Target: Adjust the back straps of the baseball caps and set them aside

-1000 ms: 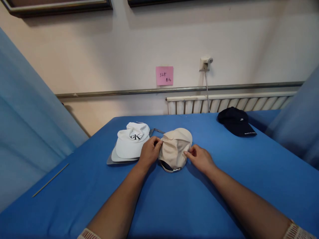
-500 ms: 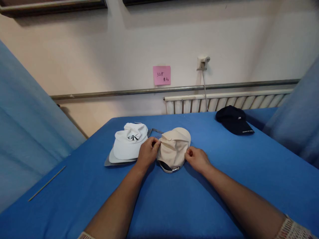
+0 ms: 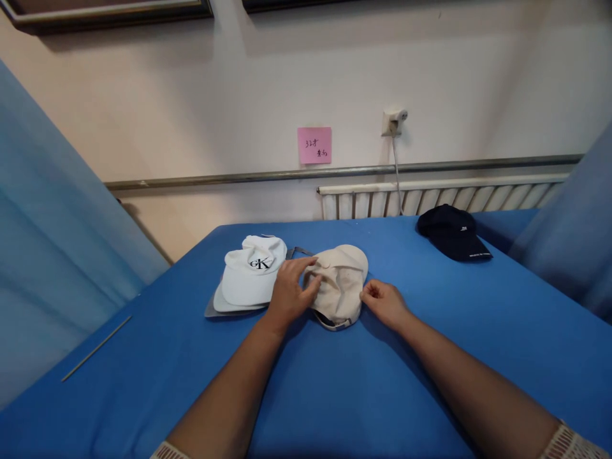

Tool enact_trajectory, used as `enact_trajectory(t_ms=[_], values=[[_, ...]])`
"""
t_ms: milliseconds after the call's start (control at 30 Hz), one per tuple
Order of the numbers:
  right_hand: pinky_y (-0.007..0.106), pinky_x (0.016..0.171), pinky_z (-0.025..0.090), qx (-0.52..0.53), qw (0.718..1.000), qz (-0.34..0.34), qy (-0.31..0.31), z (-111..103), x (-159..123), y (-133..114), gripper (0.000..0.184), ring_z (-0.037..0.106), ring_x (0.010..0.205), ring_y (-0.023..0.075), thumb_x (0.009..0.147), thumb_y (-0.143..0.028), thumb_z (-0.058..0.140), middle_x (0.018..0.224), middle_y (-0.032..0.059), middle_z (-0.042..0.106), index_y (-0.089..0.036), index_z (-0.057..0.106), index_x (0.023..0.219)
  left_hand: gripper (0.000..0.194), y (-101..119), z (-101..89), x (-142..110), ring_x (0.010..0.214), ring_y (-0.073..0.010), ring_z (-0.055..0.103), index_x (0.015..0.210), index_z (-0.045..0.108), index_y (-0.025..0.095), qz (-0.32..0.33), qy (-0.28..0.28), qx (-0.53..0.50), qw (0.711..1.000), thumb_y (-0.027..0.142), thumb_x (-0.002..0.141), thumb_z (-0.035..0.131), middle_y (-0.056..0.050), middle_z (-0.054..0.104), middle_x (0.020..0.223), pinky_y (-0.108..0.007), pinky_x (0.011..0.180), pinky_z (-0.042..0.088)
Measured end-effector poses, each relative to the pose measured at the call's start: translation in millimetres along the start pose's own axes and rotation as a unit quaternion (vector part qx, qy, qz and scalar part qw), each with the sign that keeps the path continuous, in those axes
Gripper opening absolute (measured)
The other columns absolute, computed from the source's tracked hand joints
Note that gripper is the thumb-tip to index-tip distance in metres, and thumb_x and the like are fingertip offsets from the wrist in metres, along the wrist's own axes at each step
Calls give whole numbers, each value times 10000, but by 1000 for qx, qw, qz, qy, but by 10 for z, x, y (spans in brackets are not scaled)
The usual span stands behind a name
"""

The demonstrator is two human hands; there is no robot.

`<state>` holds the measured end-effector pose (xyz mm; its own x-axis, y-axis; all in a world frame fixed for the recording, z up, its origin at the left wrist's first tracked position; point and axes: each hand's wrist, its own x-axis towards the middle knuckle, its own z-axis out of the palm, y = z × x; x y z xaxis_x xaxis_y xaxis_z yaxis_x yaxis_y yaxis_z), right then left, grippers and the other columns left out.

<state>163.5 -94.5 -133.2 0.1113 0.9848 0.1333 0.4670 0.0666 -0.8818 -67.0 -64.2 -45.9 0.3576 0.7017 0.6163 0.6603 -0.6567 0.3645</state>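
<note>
A beige baseball cap (image 3: 342, 280) lies on the blue cloth, its brim pointing away from me and its rear strap towards me. The crown looks creased and partly sunken. My left hand (image 3: 294, 287) is at the cap's left side, thumb and fingers spread apart over the edge of the crown. On the other side, my right hand (image 3: 385, 303) pinches the cap's right edge between thumb and fingertips. Just left of my left hand sits a stack of caps, topped by a white cap (image 3: 253, 271) with black letters; a grey brim shows beneath.
A dark navy cap (image 3: 454, 233) rests at the back right of the blue-covered table (image 3: 306, 395). A thin stick (image 3: 95, 349) lies at the left. Blue curtains (image 3: 52, 242) hang on both sides. Behind are a radiator (image 3: 368, 203), a metal rail (image 3: 268, 174) and a pink note (image 3: 314, 145).
My left hand has let go of the cap's left edge and spread its fingers over the crown. My right hand stays pinched at the right edge. The view has shifted slightly.
</note>
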Motion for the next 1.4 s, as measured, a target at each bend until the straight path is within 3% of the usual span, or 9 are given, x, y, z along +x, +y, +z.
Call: enact_trajectory(t_ms=[167,400,667,967,1000,1067,1167,1267,1400], values=[[221,520,332,-8,1000,-19,-6,26,-16,-13,127,470,523,115,729,-297,529,579,-30,564,-199,552,652,316,114,23,9,994,-236,559,1151,594,217,61,-37,86,994,193,836,568,-61,668,1058,-397,897,391],[224,520,338,51,998,-26,-20,41,-12,-15,144,442,518,107,735,-318,546,573,-41,526,-199,532,654,248,77,33,49,852,-233,562,1123,597,183,73,-1,154,985,224,896,506,-67,682,919,-381,810,392],[222,505,341,210,972,-43,-95,-31,-48,-146,230,399,519,84,747,-396,603,615,-50,476,-191,508,702,185,-57,-47,47,823,-222,574,1053,580,190,15,39,114,993,235,879,534,-51,672,902,-369,799,403],[206,476,326,177,960,-32,-216,-55,-81,-107,195,385,479,69,724,-332,623,555,-61,452,-181,518,659,111,1,-109,17,841,-219,560,956,582,195,15,44,80,996,193,870,513,-46,640,856,-367,804,418],[208,476,337,166,967,-23,-192,-64,-46,-70,185,401,478,74,731,-329,610,555,-56,463,-181,524,661,105,18,-114,12,844,-217,558,945,580,197,18,44,70,996,186,868,511,-44,635,851,-363,803,421],[215,502,379,143,987,1,-74,-103,50,-2,142,473,519,91,750,-311,588,625,-25,532,-177,553,718,93,52,-123,2,847,-211,555,923,575,201,24,51,50,997,178,865,506,-41,630,848,-356,799,427],[230,541,437,127,984,88,86,-194,195,37,172,582,611,113,767,-261,586,923,65,632,-167,571,911,75,104,-146,-11,846,-197,548,886,564,207,38,62,16,997,180,873,495,-36,633,868,-349,803,433],[232,493,444,196,962,174,79,-269,254,-14,285,635,625,125,809,-283,580,1155,140,590,-168,528,1066,77,165,-189,-25,837,-180,545,860,543,212,51,68,-29,996,175,886,481,-30,633,882,-344,813,442],[212,441,417,276,938,207,21,-310,225,-102,302,641,602,115,849,-388,567,1164,133,597,-186,530,1071,71,270,-262,-43,832,-162,557,849,513,215,72,86,-97,989,156,884,495,-22,614,864,-333,813,455]])
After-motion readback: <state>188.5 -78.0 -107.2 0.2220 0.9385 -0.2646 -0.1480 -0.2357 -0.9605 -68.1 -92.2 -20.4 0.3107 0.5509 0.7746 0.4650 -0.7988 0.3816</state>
